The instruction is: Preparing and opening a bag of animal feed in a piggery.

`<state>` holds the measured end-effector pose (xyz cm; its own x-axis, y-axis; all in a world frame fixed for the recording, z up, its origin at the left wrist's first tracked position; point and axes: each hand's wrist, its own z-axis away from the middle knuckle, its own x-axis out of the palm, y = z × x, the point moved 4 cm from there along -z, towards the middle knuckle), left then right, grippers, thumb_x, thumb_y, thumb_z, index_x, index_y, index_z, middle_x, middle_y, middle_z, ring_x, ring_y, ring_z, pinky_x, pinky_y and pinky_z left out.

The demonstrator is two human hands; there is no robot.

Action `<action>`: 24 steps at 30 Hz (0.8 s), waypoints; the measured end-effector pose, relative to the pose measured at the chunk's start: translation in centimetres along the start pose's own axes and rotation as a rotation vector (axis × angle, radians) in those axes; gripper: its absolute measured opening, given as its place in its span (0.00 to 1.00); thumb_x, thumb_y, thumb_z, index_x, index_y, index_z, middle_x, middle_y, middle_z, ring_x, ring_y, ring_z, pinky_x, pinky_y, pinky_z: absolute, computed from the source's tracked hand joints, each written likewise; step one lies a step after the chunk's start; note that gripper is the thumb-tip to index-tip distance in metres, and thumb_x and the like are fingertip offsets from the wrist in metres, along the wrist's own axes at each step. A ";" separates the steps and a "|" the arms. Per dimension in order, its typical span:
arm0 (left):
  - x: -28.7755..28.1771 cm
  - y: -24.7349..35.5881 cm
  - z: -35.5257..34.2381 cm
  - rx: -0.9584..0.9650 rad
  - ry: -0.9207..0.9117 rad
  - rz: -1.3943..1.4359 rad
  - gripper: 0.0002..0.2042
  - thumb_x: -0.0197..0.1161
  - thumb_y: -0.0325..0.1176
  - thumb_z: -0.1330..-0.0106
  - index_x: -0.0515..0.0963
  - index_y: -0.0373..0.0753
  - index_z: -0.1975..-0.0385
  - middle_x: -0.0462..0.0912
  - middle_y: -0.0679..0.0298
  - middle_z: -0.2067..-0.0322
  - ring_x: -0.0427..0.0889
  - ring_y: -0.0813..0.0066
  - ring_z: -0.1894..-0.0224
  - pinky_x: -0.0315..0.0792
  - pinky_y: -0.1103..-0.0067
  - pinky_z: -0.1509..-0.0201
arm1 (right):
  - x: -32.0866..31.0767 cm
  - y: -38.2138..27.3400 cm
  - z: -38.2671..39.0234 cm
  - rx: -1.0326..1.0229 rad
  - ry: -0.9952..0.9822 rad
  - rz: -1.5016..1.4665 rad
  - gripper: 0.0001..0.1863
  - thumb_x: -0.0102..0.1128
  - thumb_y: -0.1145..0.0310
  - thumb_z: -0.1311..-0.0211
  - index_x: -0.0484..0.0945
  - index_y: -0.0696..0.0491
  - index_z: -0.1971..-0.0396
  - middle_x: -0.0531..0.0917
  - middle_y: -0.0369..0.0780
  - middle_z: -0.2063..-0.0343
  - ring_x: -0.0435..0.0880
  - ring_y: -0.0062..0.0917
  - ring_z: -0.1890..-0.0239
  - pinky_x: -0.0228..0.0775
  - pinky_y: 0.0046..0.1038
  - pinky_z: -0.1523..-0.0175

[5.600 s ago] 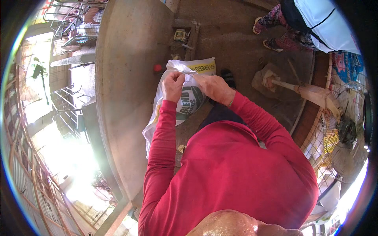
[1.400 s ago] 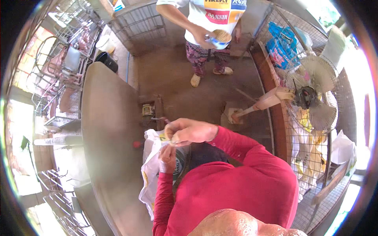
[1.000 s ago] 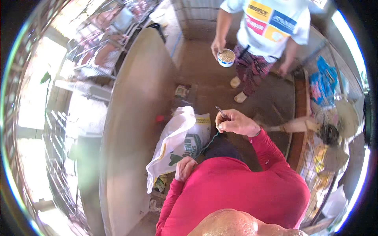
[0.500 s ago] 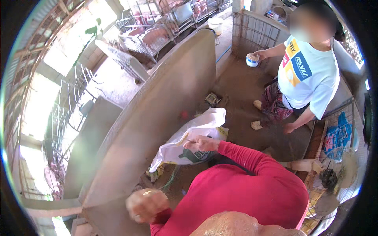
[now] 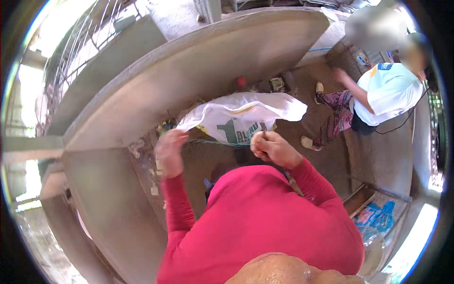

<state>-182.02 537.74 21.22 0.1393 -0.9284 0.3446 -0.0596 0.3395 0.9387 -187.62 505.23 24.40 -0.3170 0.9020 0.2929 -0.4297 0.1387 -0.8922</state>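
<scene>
A white woven sack (image 5: 236, 106) with green print lies on the floor in front of me, its mouth edge loosely folded. Between my hands, along the sack's near side, a thin green cord (image 5: 217, 143) stretches with a slight sag. My right hand (image 5: 276, 150) is closed in a fist around the cord's right end, next to the sack's lower right part. At the sack's left corner is my left hand (image 5: 169, 152), somewhat blurred; its fingers are bent where the cord's left end meets them.
A curved concrete wall (image 5: 198, 61) rises behind the sack. Near its foot lie a red round thing (image 5: 241, 81) and a small dark box-like thing (image 5: 277, 84). A person in a white shirt (image 5: 395, 90) stands at right. Blue plastic (image 5: 378, 215) lies at lower right.
My right hand has left the sack's edge and closed on the green cord, which lay on the floor before. My left hand has come up to the sack's left corner. My view has turned.
</scene>
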 end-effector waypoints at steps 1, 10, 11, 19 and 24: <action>-0.1 -3.9 1.6 0.068 -0.181 -0.328 0.10 0.59 0.30 0.26 0.85 0.34 0.54 0.87 0.61 0.55 0.85 0.73 0.55 0.79 0.78 0.51 | 1.5 1.3 1.1 -0.031 -0.032 -0.025 0.19 0.54 0.53 0.23 0.72 0.51 0.72 0.71 0.30 0.78 0.64 0.13 0.80 0.54 0.17 0.77; 9.8 -11.0 6.2 0.521 -0.348 -0.475 0.14 0.62 0.26 0.28 0.82 0.34 0.45 0.83 0.49 0.45 0.82 0.57 0.40 0.75 0.70 0.37 | -2.7 -2.3 20.0 -0.329 -0.626 -1.232 0.17 0.61 0.71 0.34 0.65 0.46 0.80 0.68 0.32 0.88 0.61 0.15 0.91 0.51 0.22 0.88; 9.1 -10.9 6.4 0.536 -0.269 -0.481 0.14 0.63 0.27 0.29 0.82 0.35 0.46 0.83 0.49 0.45 0.83 0.55 0.41 0.76 0.68 0.39 | -3.9 -2.7 22.9 -0.625 -0.694 -1.256 0.15 0.64 0.77 0.39 0.67 0.47 0.78 0.69 0.31 0.85 0.60 0.12 0.89 0.52 0.21 0.87; 11.2 -10.6 9.7 0.711 -0.698 -0.568 0.07 0.65 0.35 0.31 0.81 0.41 0.60 0.84 0.60 0.59 0.82 0.58 0.54 0.74 0.67 0.46 | 0.5 -14.2 29.7 -1.002 0.030 -0.428 0.10 0.53 0.71 0.24 0.69 0.51 0.71 0.65 0.33 0.72 0.57 0.18 0.79 0.52 0.22 0.75; 8.2 -2.7 15.2 0.465 -0.754 -0.401 0.03 0.62 0.28 0.31 0.76 0.37 0.66 0.78 0.56 0.68 0.79 0.54 0.62 0.74 0.67 0.56 | -10.2 -12.3 28.2 -0.927 0.261 -0.735 0.05 0.54 0.76 0.30 0.71 0.50 0.67 0.63 0.31 0.72 0.57 0.14 0.79 0.52 0.17 0.79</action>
<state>-195.72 526.92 21.36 -0.4258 -0.8702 -0.2481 -0.5528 0.0331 0.8327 -202.91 482.85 42.12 -0.0262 0.5258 0.8502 0.3670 0.7962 -0.4811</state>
